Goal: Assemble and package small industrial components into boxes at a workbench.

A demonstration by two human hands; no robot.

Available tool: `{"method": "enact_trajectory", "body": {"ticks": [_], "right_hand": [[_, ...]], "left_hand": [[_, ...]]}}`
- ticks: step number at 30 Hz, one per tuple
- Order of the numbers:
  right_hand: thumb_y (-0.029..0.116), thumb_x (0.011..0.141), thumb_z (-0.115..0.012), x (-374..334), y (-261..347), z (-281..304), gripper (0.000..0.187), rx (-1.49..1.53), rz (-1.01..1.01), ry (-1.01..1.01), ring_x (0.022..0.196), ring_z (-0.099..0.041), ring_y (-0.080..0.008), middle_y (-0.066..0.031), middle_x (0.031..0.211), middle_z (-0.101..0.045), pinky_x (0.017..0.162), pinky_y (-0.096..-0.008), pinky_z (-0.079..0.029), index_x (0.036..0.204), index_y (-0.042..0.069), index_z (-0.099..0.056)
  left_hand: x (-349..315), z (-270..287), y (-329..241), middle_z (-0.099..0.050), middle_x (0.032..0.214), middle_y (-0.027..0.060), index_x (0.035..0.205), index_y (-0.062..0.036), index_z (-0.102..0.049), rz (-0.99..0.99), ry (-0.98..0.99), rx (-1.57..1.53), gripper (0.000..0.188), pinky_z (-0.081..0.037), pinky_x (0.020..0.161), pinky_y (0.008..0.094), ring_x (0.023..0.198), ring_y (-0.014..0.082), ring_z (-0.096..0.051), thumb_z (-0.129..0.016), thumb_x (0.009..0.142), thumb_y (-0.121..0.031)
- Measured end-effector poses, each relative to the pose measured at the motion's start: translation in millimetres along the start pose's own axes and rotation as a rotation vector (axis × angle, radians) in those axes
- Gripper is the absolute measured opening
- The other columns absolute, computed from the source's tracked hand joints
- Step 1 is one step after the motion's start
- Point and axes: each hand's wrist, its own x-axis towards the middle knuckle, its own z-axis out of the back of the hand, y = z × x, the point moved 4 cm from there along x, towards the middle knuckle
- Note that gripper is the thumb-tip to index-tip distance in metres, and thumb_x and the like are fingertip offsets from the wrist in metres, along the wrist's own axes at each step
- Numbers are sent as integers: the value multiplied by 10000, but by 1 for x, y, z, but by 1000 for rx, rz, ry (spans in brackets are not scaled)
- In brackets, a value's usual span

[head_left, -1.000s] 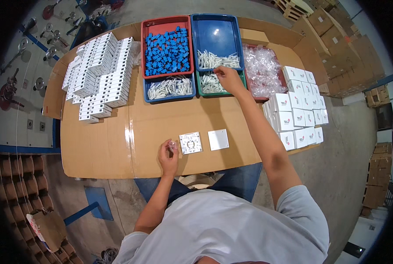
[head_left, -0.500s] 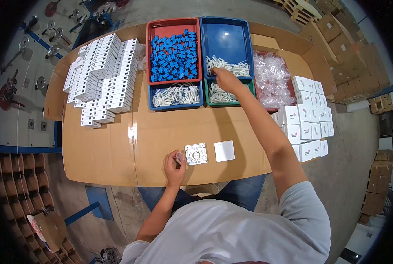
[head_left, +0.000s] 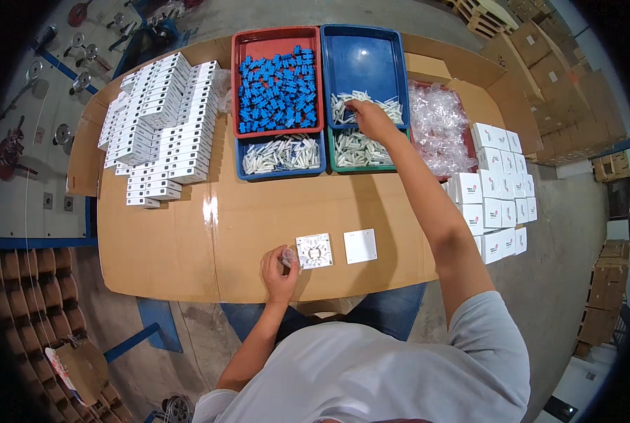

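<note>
My left hand (head_left: 279, 269) rests on the cardboard-covered table (head_left: 209, 233) at its near edge. Its fingers pinch a small clear piece against the left side of a white square base plate (head_left: 314, 252). A plain white square cover (head_left: 361, 246) lies just right of that plate. My right arm stretches far forward, and my right hand (head_left: 372, 120) is down in the large blue tray (head_left: 363, 60). Its fingertips are on a row of small white parts (head_left: 392, 109). Whether they grip one is hidden.
A red tray (head_left: 239, 77) of blue parts, a small blue tray (head_left: 281, 171) and a green tray (head_left: 357, 168) of white parts stand at the back. Clear bags (head_left: 438, 123) and white boxes (head_left: 494, 190) sit on the right. Stacked white boxes (head_left: 160, 134) are on the left.
My right hand has moved from the green tray forward into the blue tray's white parts. My left hand has stayed beside the base plate.
</note>
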Motion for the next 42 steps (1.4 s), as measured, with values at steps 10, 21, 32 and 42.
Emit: {"method": "enact_trajectory", "body": {"ticks": [10,21,32,42], "right_hand": [[97,909,-628,0,24,-6,211,-171,93,-29,1077,-611,-314,-89,1005,-642,878,-459,-546,1067,149,-757],[183,946,-708,0,-20,-4,157,529,-266,-378,796,-671,-159,-87,1042,-734,723,-300,-530,1037,55,-715],[224,994,-684,-133,39,13,197,1882,-563,-433,720,-530,-104,14,882,-600,707,-294,-468,1153,108,-678],[202,981,-690,-206,75,10,178,2107,-512,-391,748,-554,-106,-17,925,-678,683,-275,-473,1121,93,-695]], "left_hand": [[-1,-1,0,-664,1020,119,1158,-22,-662,10,3,-15,345,-489,881,388,961,282,-614,-721,819,-49],[-2,-1,0,-668,1063,132,1171,-18,-655,32,16,-36,344,-502,901,395,992,299,-628,-720,837,-66],[-7,-6,30,-662,1071,87,1220,-24,-636,330,-7,-509,263,-499,907,365,997,235,-625,-615,993,-155],[61,25,-73,-642,1249,108,1333,-35,-572,737,302,-1581,495,-460,1037,412,1223,285,-585,-470,1057,-432]]}}
